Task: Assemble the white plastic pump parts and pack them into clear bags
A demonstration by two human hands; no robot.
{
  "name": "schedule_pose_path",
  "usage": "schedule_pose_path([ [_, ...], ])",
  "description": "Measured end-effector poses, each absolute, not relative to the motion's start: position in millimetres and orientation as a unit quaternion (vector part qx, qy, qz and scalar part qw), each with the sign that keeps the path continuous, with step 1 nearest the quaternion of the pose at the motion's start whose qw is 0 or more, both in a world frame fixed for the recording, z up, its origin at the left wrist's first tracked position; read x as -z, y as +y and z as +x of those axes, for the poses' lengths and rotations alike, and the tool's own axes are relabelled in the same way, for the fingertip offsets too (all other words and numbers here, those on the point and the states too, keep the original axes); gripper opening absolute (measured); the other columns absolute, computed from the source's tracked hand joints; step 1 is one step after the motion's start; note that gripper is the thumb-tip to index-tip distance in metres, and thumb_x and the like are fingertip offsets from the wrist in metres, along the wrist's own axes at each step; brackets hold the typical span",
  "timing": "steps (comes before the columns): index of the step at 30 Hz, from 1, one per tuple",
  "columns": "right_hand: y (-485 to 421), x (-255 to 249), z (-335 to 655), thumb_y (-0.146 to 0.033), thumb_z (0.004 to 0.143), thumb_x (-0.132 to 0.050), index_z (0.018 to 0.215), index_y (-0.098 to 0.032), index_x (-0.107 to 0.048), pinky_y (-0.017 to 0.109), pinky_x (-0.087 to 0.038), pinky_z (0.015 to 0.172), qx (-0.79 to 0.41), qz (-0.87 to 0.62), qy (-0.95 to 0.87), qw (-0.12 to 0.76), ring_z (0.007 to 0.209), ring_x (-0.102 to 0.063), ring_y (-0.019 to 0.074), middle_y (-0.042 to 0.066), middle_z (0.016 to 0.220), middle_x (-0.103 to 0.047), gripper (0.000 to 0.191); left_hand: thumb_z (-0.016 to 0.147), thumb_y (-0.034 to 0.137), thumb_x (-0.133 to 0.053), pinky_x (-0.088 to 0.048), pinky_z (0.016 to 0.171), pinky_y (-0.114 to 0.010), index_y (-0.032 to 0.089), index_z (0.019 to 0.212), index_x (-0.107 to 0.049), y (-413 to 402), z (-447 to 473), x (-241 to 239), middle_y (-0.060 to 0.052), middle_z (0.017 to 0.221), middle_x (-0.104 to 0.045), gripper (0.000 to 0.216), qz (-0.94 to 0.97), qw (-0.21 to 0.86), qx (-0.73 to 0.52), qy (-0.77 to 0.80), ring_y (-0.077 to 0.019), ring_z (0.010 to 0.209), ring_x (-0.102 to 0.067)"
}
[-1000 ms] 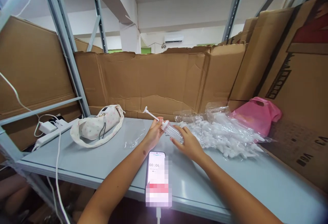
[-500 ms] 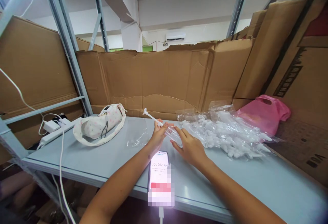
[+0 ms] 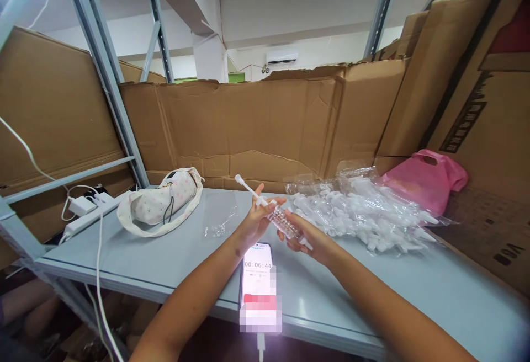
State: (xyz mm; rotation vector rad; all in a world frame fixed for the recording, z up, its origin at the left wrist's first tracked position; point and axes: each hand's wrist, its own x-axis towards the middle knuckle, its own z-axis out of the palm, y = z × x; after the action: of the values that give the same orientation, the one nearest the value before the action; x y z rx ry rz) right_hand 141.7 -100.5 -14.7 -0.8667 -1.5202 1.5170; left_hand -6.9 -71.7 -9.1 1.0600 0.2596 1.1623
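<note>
Currently I have two hands on one small clear bottle (image 3: 282, 222) above the bench (image 3: 165, 257): left hand (image 3: 254, 219) pinches its white pump stem (image 3: 248, 188), right hand (image 3: 308, 238) grips its body. One phone (image 3: 257, 279) lies below.

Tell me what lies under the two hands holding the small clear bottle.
Under the left hand and right hand lies the grey metal table, with a lit smartphone showing a timer; its lower screen is blurred.
</note>
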Motion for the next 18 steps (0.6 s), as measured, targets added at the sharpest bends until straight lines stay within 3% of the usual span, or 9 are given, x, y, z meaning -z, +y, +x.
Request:
schedule_pose_path([
  [3, -103, 18, 137, -0.063, 0.085, -0.031, 0.065, -0.017, -0.053, 0.022, -0.023, 0.038, -0.663, -0.313, -0.563, 0.381, 0.027, -0.02, 0.0015, -0.005, 0.045, -0.049, 0.055, 0.071, 0.023, -0.07, -0.045, 0.071, -0.029, 0.028, 0.139, -0.017, -75, -8, 6, -0.004, 0.096, -0.067, 0.087, 0.462, 0.697, -0.534, 0.126, -0.019, 0.089, -0.063],
  [6, -105, 19, 133, -0.066, 0.084, -0.025, 0.056, -0.018, -0.052, 0.023, -0.02, 0.036, -0.685, -0.299, -0.556, 0.363, 0.025, -0.016, 0.0035, -0.008, 0.032, -0.033, 0.062, 0.07, 0.022, -0.071, -0.043, 0.065, -0.026, 0.028, 0.136, -0.023, -79, -9, 2, -0.003, 0.09, -0.066, 0.082, 0.464, 0.7, -0.528, 0.126, -0.0241, 0.105, -0.058],
  [8, -106, 20, 132, -0.066, 0.084, -0.024, 0.057, -0.018, -0.052, 0.022, -0.019, 0.035, -0.702, -0.289, -0.543, 0.359, 0.025, -0.015, 0.0036, -0.008, 0.032, -0.033, 0.062, 0.068, 0.022, -0.072, -0.042, 0.063, -0.025, 0.028, 0.134, -0.028, -82, -10, 0, -0.002, 0.085, -0.065, 0.08, 0.467, 0.701, -0.526, 0.12, -0.0257, 0.109, -0.056],
  [13, -108, 21, 131, -0.065, 0.085, -0.025, 0.061, -0.015, -0.053, 0.02, -0.017, 0.034, -0.756, -0.246, -0.497, 0.349, 0.022, -0.019, 0.001, -0.005, 0.041, -0.046, 0.062, 0.065, 0.023, -0.073, -0.038, 0.054, -0.019, 0.027, 0.133, -0.031, -84, -13, -2, 0.0, 0.082, -0.062, 0.08, 0.486, 0.7, -0.516, 0.092, -0.021, 0.094, -0.061],
  [16, -109, 21, 129, -0.065, 0.085, -0.024, 0.058, -0.015, -0.053, 0.02, -0.016, 0.033, -0.766, -0.232, -0.489, 0.347, 0.021, -0.02, 0.001, -0.005, 0.04, -0.044, 0.064, 0.067, 0.028, -0.072, -0.037, 0.052, -0.019, 0.027, 0.132, -0.031, -84, -13, -2, -0.001, 0.086, -0.064, 0.077, 0.496, 0.695, -0.512, 0.09, -0.0165, 0.078, -0.063],
  [18, -110, 21, 128, -0.066, 0.085, -0.021, 0.054, -0.016, -0.051, 0.02, -0.017, 0.034, -0.754, -0.237, -0.504, 0.349, 0.021, -0.018, 0.0015, -0.006, 0.033, -0.036, 0.066, 0.068, 0.032, -0.071, -0.04, 0.056, -0.021, 0.027, 0.13, -0.032, -83, -11, 0, -0.002, 0.091, -0.065, 0.074, 0.49, 0.696, -0.515, 0.101, -0.0161, 0.077, -0.063],
])
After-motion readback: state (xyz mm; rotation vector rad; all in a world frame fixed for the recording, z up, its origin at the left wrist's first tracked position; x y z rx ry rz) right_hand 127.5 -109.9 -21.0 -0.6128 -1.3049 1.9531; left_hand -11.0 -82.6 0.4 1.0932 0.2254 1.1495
